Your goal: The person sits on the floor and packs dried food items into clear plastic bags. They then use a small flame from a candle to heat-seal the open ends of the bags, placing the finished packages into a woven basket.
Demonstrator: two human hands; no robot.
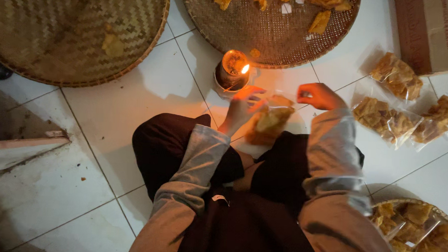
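I sit cross-legged on a white tiled floor. My left hand pinches the top edge of a clear plastic bag of golden chips that hangs in front of my knees. My right hand grips the same bag's top edge on the other side, fingers curled. Just beyond my hands a small lit candle in a round holder burns, its flame close to the bag's top.
A woven bamboo tray with loose chips lies behind the candle; a second woven tray lies at left. Three filled chip bags rest on the floor at right beside a cardboard box. Another basket of bagged chips sits bottom right.
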